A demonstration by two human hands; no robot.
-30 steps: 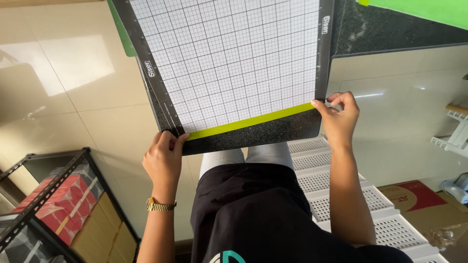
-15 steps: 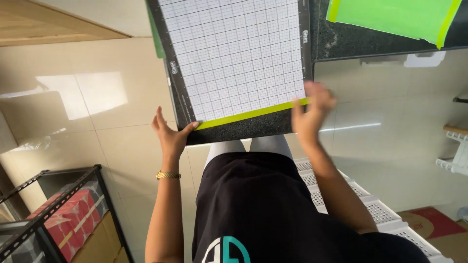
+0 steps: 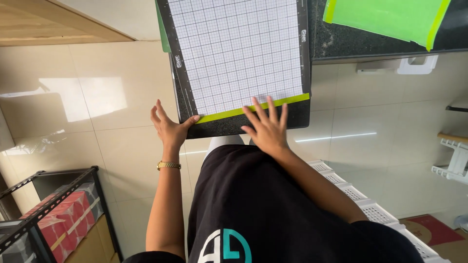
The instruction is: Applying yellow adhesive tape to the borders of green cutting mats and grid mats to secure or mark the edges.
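A: What do we have under our hands?

B: A cutting mat (image 3: 239, 53) with a black border and a white gridded sheet on it; a yellow-green strip (image 3: 253, 108) runs along the sheet's near edge; the mat lies on the dark speckled tabletop (image 3: 321, 29) and its near edge overhangs the tabletop's rim, above our lap.

A: And the left hand?

B: Our left hand (image 3: 168, 127) sits at the mat's near left corner; fingers spread and raised off to the side, thumb tip touching the mat's corner by the end of the strip; it grips nothing; a gold wristwatch (image 3: 168, 165) on that wrist.

A: The right hand?

B: Our right hand (image 3: 267, 127) lies flat, palm down, on the mat's near edge; fingers fanned, tips reaching over the yellow-green strip onto the grid; pressing, not pinching.

A: Anything else on the tabletop?

B: A bright green sheet (image 3: 385, 19) with yellow-green edges, well to the right of the mat, apart from it; a sliver of darker green (image 3: 164, 34) shows from beneath the mat's left side; we cannot tell what it is.

A: Below?

B: Glossy beige floor tiles (image 3: 97, 107); a black wire rack (image 3: 53, 204) at lower left with red boxes (image 3: 58, 219) in it; a white perforated crate (image 3: 370, 209) at lower right beside our black shirt (image 3: 273, 214); a white shelf unit (image 3: 456, 160) at the far right edge.
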